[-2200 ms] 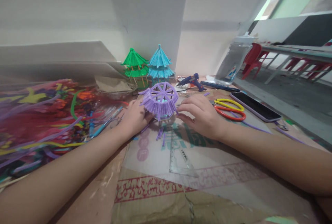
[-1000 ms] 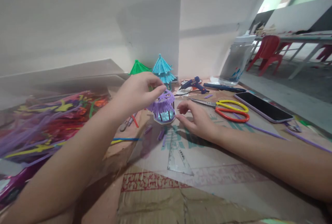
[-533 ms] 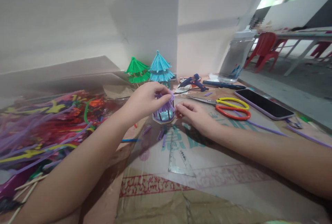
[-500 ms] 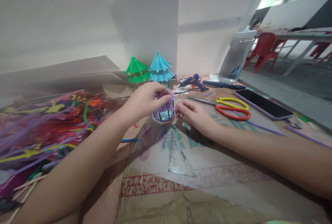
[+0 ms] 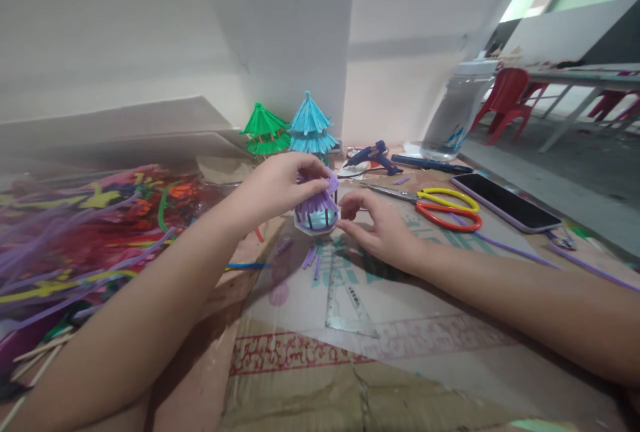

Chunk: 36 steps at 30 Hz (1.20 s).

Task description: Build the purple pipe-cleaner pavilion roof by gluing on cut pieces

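Note:
A small purple pavilion model (image 5: 316, 209) stands in front of me, with a pleated pipe-cleaner roof, dark posts and a light-blue floor on a pale many-sided base. My left hand (image 5: 295, 179) reaches over it from the left, thumb and fingers closed on the upper part of the purple roof. On the right side, my right hand (image 5: 383, 225) is curled, thumb and index finger apart, with the fingertips at the edge of the base; whether they touch it I cannot tell. Several cut purple pipe-cleaner pieces (image 5: 310, 257) lie in front of the model, beside a clear set square (image 5: 345, 312).
Behind stand a green tiered-roof model (image 5: 267, 129) and a blue one (image 5: 310, 125). Rightward are a glue gun (image 5: 373, 157), scissors (image 5: 447, 209), a phone (image 5: 505, 202) and a water bottle (image 5: 457, 112). Many coloured pipe cleaners (image 5: 90, 239) are heaped at left.
My right hand's thumb and index finger have spread apart beside the base. My left hand stays on the roof, and the view has shifted slightly.

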### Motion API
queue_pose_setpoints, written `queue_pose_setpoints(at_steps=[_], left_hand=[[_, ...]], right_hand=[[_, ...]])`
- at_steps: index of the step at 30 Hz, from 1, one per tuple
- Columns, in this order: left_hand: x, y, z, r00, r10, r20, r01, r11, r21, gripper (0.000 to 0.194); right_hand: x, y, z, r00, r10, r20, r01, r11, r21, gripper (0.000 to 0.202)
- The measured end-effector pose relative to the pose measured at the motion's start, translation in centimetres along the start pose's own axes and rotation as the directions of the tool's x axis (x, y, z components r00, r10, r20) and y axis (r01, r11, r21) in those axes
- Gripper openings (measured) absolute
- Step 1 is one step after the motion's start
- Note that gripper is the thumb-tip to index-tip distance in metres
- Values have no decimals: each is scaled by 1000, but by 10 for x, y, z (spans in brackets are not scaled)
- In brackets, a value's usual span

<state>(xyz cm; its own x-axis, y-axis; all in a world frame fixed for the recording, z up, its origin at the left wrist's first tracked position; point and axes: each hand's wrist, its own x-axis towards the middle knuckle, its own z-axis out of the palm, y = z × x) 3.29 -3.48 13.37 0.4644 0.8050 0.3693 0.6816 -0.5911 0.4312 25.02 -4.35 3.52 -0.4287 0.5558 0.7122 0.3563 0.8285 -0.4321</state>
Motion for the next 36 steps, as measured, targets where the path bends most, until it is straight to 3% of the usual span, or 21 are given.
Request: queue_pose_setpoints(at_steps=[5, 12, 16, 20, 27, 36], left_hand=[[1, -3, -7, 996, -82, -39, 83, 996, 22, 26], [2, -4, -2, 998, 34, -47, -29, 994, 102, 27], [2, -2, 4, 995, 60, -76, -53, 994, 97, 27], [3, 1, 4, 998, 63, -22, -60, 992, 109, 22], [4, 1, 2, 997, 78, 7, -78, 990, 120, 15], [5, -1, 2, 1000, 12, 5, -12, 996, 92, 20]], right_hand=[[0, 1, 1, 1000, -8, -19, 8, 1000, 6, 20], [0, 0, -1, 997, -50, -60, 45, 996, -80, 19], [6, 0, -6, 976, -209, -55, 194, 961, -195, 14], [14, 1, -10, 947, -321, -35, 298, 910, -288, 8], [18, 0, -13, 934, -356, 35, 343, 862, -373, 12], [18, -2, -11, 942, -333, 40, 324, 874, -363, 8]])
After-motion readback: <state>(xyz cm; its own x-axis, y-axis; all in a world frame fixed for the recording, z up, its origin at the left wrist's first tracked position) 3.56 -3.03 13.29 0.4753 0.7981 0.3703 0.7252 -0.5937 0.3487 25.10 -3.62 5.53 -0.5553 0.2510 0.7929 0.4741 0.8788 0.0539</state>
